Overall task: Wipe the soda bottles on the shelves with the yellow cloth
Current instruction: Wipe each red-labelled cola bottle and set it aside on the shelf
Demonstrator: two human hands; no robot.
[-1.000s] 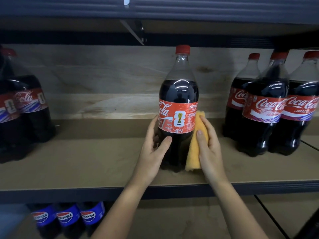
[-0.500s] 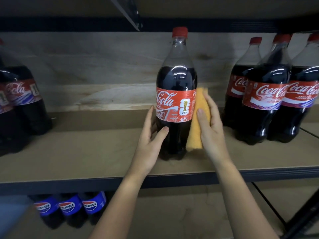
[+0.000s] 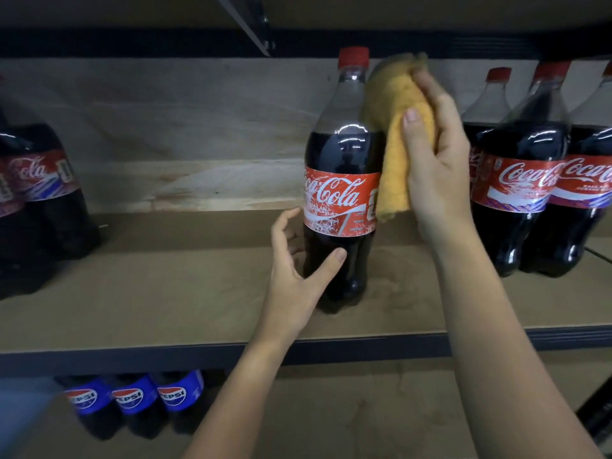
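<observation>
Bottle (image 3: pixel 342 180) stands upright on the shelf (image 3: pixel 165 293), between the two hands and well apart from the other bottles (image 3: pixel 530 180) beyond the right fingers. It looks full of dark soda, so it is likely heavy and steady on its base, with a hard, smooth plastic wall that could slip under a loose hold. The left hand (image 3: pixel 294 276) steadies it low down, below the label: thumb on the front, fingers (image 3: pixel 281 226) curled loosely round the far side. That lower waist seems the best place to hold. The right hand (image 3: pixel 433 154) clasps the cloth (image 3: pixel 397 134) and presses it to the shoulder just under the cap. The cloth is soft and bunched, and should mould to the curve. A hard push that high could tip the bottle.
</observation>
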